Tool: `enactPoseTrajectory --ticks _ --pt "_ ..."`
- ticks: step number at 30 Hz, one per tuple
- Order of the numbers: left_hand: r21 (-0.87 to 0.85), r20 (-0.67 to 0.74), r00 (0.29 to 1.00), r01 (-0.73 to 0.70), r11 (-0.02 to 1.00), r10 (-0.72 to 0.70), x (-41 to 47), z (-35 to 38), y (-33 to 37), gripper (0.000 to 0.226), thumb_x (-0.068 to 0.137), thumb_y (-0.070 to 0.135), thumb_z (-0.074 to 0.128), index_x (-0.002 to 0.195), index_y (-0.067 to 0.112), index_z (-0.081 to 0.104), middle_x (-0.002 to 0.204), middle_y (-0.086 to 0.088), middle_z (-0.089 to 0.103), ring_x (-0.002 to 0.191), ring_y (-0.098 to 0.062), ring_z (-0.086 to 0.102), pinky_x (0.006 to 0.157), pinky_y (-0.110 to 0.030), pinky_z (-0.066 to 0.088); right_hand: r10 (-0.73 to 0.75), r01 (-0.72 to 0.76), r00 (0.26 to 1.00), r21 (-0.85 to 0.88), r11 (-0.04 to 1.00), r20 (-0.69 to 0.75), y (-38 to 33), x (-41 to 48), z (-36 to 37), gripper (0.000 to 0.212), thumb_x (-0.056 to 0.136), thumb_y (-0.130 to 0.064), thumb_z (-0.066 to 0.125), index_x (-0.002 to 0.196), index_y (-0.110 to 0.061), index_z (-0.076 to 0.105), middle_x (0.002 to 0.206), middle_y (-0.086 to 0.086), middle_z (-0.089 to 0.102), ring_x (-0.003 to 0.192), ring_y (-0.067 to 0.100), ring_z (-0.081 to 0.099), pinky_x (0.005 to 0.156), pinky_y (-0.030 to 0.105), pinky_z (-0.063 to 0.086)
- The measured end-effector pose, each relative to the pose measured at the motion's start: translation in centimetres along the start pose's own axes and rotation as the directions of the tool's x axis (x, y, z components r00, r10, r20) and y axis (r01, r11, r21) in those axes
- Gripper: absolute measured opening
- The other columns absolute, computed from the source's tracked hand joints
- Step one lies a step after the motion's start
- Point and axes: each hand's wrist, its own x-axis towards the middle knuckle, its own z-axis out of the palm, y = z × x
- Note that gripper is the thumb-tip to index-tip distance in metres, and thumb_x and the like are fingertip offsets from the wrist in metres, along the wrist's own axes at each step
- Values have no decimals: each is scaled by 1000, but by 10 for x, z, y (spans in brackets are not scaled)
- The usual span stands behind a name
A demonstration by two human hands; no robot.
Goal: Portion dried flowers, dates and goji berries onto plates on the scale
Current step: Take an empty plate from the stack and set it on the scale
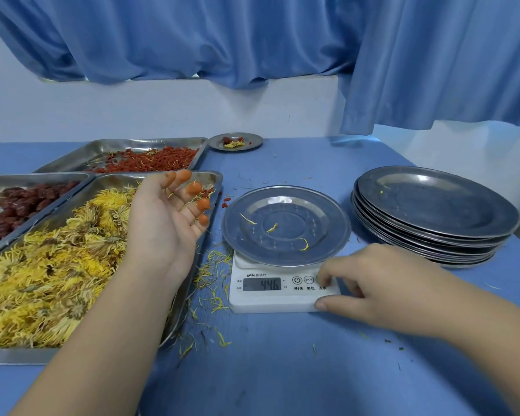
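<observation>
Head view, looking down at a blue table [282,355]. At the middle stands a white scale [270,298] with a metal plate [321,223] on top. The plate holds only a few stray yellow petals, and the display shows a number, seemingly 446.

The right hand [382,283] rests on the scale's right front corner. Its forefinger tip touches the rightmost button, the thumb lies against the front edge, and the other fingers are loosely bent; it holds nothing. This looks like zeroing the scale before filling.

The left hand [165,214] hovers palm up over the left trays, fingers spread apart and empty. Orange covers sit on its fingertips, with a few petals stuck to them.

On the left are three metal trays. The nearest holds dried flowers [48,265], yellow and heaped. Behind it to the left are the dates [21,205], and further back the goji berries [156,160].

One finished plate [254,142] sits at the far edge of the table, carrying a small mix of all three. A stack of plates [433,205], all bare, waits right of the scale.

So the work seems barely begun: one portion done, the second plate not yet filled, many plates left.
</observation>
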Motion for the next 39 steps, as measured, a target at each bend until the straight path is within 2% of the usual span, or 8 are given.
enactPoseTrajectory --ticks 7,13,20,24,28,32,35,39 --pt "-4 -9 1000 5 1000 -5 0 0 0 20 94 29 44 87 20 60 71 4 59 60 -13 55 62 -25 42 85 -82 995 -76 994 47 -9 -3 2 49 81 -74 37 115 -39 46 65 -11 51 67 6 53 47 17 26" --pt "-7 -4 1000 8 1000 -8 0 1 0 18 93 28 45 88 19 59 70 4 59 59 -12 54 61 -26 41 147 -139 987 -119 983 65 -17 -1 5 40 86 -67 39 109 -35 40 60 -9 40 56 5 39 48 23 28" --pt "-8 7 1000 15 1000 -15 0 1 2 18 93 27 45 87 18 59 64 5 58 56 -12 52 57 -24 40 172 -158 981 -149 976 84 -20 -5 6 49 85 -70 35 119 -37 44 80 -8 53 74 16 50 65 32 45" --pt "-5 13 999 30 1000 -30 0 2 2 17 93 26 45 88 18 59 64 6 58 54 -11 51 54 -23 39 184 -149 973 -221 964 142 -33 -6 3 52 83 -71 35 116 -32 47 75 -4 44 75 23 47 61 34 38" --pt "2 17 999 36 999 -36 1 2 1 18 93 27 46 88 17 60 66 5 59 54 -11 52 55 -23 39 173 -110 969 -315 943 178 -51 -5 13 67 87 -69 33 134 -22 37 71 -2 35 81 28 50 49 32 23" --pt "11 23 999 25 1000 -26 2 1 -1 18 92 27 46 87 18 60 66 5 59 55 -11 53 55 -23 40 178 -155 981 -238 959 80 -47 -7 12 50 83 -72 28 99 -29 46 72 -5 44 74 24 49 50 33 25" --pt "26 30 999 22 999 -22 3 0 -2 18 92 27 45 87 18 59 65 5 58 56 -12 52 55 -23 40 192 -197 980 -158 968 -49 -34 -5 6 48 85 -67 23 97 -32 53 80 -9 58 79 14 58 58 31 38" --pt "70 50 999 6 998 -9 2 0 -2 19 92 27 45 86 18 59 64 6 57 55 -12 53 55 -23 39 201 -217 968 -93 972 -152 -33 -4 6 42 83 -51 19 90 -29 54 69 -9 60 67 12 57 55 29 42"
